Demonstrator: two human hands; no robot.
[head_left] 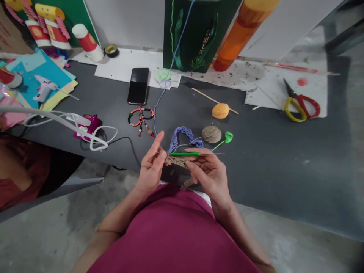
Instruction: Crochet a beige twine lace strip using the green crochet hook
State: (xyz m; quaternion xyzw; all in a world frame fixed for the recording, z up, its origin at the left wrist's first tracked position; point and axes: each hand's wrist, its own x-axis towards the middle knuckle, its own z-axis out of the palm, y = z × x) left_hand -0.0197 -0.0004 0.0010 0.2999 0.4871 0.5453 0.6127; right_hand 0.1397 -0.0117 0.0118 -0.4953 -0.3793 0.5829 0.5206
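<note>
My left hand pinches one end of a beige crochet strip, with its index finger raised. My right hand holds a green-handled crochet hook that lies level and points right; its fingers also grip the strip. Both hands hover over the near edge of a dark grey table. Just beyond them lie a blue crochet piece, a beige yarn ball and a small green crochet bit.
Farther back are an orange yarn ball on a wooden stick, a black phone, a bead ornament, scissors, a green bag and an orange bottle. A glue gun, coloured paper and white cables lie at left.
</note>
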